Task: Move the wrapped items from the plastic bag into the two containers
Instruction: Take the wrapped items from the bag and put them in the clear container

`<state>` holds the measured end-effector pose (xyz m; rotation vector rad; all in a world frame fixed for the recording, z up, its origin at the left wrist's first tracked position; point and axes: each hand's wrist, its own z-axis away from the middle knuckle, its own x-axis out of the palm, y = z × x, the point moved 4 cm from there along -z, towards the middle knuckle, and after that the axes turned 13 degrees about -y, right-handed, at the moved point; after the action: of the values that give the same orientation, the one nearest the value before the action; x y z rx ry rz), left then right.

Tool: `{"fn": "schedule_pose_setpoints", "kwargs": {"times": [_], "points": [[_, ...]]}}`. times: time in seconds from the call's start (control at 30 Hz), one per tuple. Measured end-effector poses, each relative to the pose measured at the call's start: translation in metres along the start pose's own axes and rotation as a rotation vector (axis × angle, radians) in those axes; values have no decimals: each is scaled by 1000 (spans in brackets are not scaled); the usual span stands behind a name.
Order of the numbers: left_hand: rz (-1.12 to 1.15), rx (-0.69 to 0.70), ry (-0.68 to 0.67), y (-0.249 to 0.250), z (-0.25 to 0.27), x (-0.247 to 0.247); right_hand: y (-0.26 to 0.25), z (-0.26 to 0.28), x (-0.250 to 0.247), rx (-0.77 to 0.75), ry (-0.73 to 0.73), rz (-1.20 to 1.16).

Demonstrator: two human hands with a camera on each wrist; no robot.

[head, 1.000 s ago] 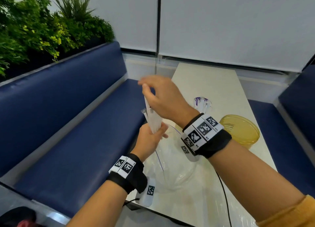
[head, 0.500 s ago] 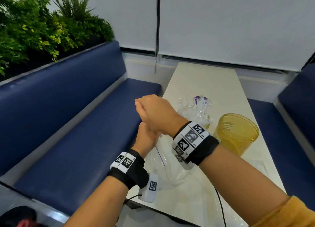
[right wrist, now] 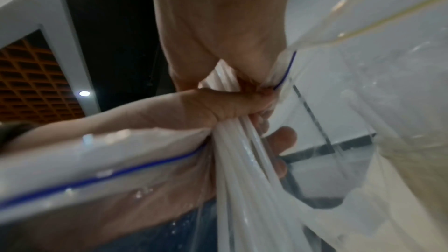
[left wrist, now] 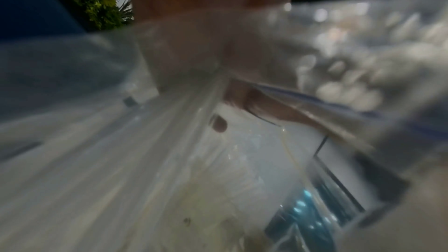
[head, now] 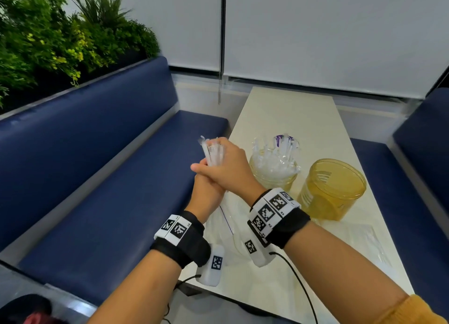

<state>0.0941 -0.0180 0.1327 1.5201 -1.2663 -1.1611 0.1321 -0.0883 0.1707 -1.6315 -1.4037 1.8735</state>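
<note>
A bundle of wrapped straws (head: 213, 153) stands upright above the near left edge of the bench (head: 286, 119), its blurred tops sticking up past the knuckles. The right hand (head: 230, 170) has its fingers (right wrist: 283, 137) curled tight around the bundle. Just beneath it, touching, the left hand (head: 206, 192) grips the gathered neck of the clear plastic bag (head: 228, 228), which hangs down from the fists onto the bench; a thin blue line runs along the bag's mouth. From the left wrist, only blurred clear film and a fingertip show.

To the right of the hands, a little farther off, sit two amber translucent containers side by side. The left container (head: 274, 180) is packed with wrapped straws standing on end, some with purple print at the top. The right container (head: 332, 190) looks bare inside.

A navy padded seat (head: 109, 190) runs along the left, with green plants (head: 60, 39) behind its backrest. Both wrists wear black bands with square-patterned tags.
</note>
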Motion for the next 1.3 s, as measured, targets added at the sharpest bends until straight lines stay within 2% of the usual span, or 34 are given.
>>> {"fn": "schedule_pose_setpoints", "kwargs": {"times": [0.07, 0.2, 0.37, 0.67, 0.87, 0.97, 1.3], "points": [[-22, -48, -19, -5, 4, 0, 3, 1, 2, 23, 15, -5], [-24, -66, -47, -13, 9, -4, -5, 5, 3, -67, 19, -256], [14, -141, -96, -18, 11, 0, -30, 3, -16, -199, 147, -380], [-77, -192, -88, -25, 13, -1, -82, -4, -134, -408, 432, -565], [-108, -171, -55, -25, 11, -6, -73, -12, -215, -565, 703, -436], [-123, -134, -42, -22, 9, -10, -41, -27, -219, -510, 752, -308], [-126, -124, -7, -20, 9, -22, 79, -61, -156, -137, 513, -285]]}}
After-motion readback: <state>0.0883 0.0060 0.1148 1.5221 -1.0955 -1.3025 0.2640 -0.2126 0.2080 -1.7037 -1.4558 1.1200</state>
